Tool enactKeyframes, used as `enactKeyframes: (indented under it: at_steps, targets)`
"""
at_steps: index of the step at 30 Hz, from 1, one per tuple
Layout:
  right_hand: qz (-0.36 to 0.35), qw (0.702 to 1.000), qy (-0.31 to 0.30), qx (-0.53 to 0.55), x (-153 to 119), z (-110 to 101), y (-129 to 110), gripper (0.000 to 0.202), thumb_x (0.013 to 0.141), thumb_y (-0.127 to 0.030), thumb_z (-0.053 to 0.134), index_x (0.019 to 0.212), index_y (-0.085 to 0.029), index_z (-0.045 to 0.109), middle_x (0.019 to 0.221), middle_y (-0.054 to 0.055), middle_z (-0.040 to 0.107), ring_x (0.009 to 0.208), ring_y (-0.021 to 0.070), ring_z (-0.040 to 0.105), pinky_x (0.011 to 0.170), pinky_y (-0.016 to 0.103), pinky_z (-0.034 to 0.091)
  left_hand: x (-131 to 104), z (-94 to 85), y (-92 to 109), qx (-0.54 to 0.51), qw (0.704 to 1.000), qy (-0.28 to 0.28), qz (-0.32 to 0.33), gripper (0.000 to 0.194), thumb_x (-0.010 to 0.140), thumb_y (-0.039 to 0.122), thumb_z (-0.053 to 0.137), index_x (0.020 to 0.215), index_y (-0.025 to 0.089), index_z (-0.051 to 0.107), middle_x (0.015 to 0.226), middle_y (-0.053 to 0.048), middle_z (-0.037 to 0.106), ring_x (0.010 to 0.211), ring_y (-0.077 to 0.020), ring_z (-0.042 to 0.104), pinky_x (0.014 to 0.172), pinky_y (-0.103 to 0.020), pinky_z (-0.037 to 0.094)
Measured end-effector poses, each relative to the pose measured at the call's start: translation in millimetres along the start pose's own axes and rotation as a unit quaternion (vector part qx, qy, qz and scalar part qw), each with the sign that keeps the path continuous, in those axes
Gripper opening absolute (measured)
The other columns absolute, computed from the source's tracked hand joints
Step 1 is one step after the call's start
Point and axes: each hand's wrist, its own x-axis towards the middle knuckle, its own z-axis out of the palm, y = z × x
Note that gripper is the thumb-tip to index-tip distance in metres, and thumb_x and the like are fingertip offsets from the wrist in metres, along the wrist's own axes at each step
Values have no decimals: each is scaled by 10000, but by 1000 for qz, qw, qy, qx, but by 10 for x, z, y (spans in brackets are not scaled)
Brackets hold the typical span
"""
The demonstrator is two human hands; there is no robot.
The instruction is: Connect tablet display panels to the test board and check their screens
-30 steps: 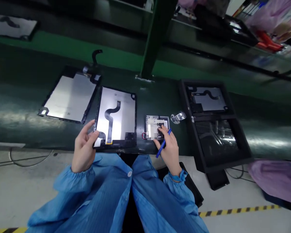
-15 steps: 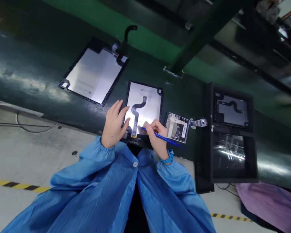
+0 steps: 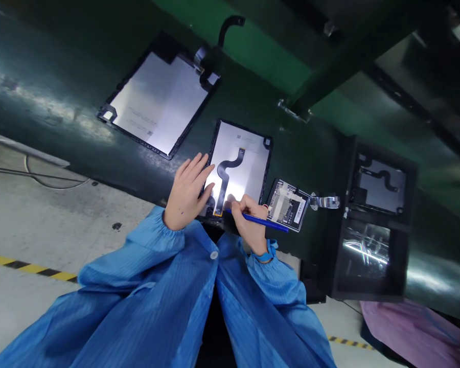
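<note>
A silvery display panel [image 3: 249, 168] with a dark frame lies face down at the table's front edge. Across its back runs a black S-shaped flex cable [image 3: 223, 176], ending in a gold connector at the near edge. My left hand [image 3: 187, 191] rests open on the panel's left border, fingers spread. In my right hand [image 3: 251, 222] is a slim blue pen-like tool [image 3: 266, 222], gripped between thumb and fingers. Its tip points at the cable's lower end; whether it touches I cannot tell. Just right of that hand lies a small circuit board [image 3: 287, 204].
A larger display panel [image 3: 157, 97] with a curled black cable lies at the back left. To the right stands a black two-compartment fixture [image 3: 335, 255] holding another panel [image 3: 381, 185]. A shiny metallic strip [image 3: 325, 202] extends from the circuit board. A green post [image 3: 310, 97] rises behind.
The camera view has shifted and turned slightly. The blue tool's tip now sits nearer the cable's connector end. My left hand stays open on the panel's edge.
</note>
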Motion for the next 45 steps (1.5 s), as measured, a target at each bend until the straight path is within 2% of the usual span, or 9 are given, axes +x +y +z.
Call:
enactKeyframes:
  at_steps: [8,13,17,22,25,31,34,40,45]
  targets:
    - [30,988,109,103,237,-354,-113,305,849,-368,667,668,-219,473,579,-82,471,500,73,428,495,215,358,8,-27,41,29,999,-34,10,497,953,456,546,1379,200,557,1580,-177,407,1494,-336,316,1179,-559,281]
    - [-36,996,12,78,867,-500,-87,243,973,-425,502,1004,-223,632,882,4,686,716,102,647,611,226,496,27,-37,62,50,997,-51,27,526,908,472,619,1377,238,572,1608,-163,361,1504,-354,283,1169,-581,274]
    - [-84,995,-57,0,1235,-334,63,132,822,-196,661,944,-208,614,946,13,693,879,147,667,794,299,525,9,-14,52,49,997,-50,23,505,903,455,632,1357,238,592,1591,-163,390,1499,-350,298,1173,-574,282]
    - [-110,985,-104,78,1173,-473,-67,161,828,-211,666,815,-213,506,849,-16,634,764,114,599,735,284,488,91,-130,101,-53,999,-6,-1,538,863,435,697,1329,182,607,1558,-195,425,1469,-361,352,1171,-557,322]
    - [-146,979,-105,100,946,-738,-295,217,861,-243,683,796,-218,477,861,-16,634,817,128,608,800,313,482,301,-290,238,-206,978,37,-21,338,931,347,613,1216,181,687,1346,-133,646,1296,-269,568,1110,-440,443]
    - [-223,964,-103,98,542,-1044,-488,240,889,-182,676,755,-230,483,838,-24,691,792,143,618,862,377,470,663,-364,562,-442,869,-210,-71,181,816,281,745,971,208,803,950,-39,797,925,-235,747,889,-354,600]
    - [-236,962,-89,104,439,-1087,-384,221,883,-186,689,769,-240,508,840,-22,711,792,159,639,869,391,490,665,-313,645,-474,840,-242,-100,227,746,255,803,961,181,806,842,-38,795,806,-214,755,805,-324,625]
    - [-123,992,-1,-21,341,-1180,198,200,933,-237,622,1127,-266,590,1260,52,684,1200,232,629,1043,437,474,534,-207,766,-316,942,-112,2,181,772,158,736,943,145,791,826,-43,772,685,-141,684,697,-256,603]
    - [-71,990,-51,-115,137,-1145,597,327,962,-223,543,1286,-272,548,1416,55,602,1309,250,550,1096,465,443,403,18,818,-160,982,-55,79,171,818,130,669,948,162,774,902,-48,746,762,-153,682,706,-264,570]
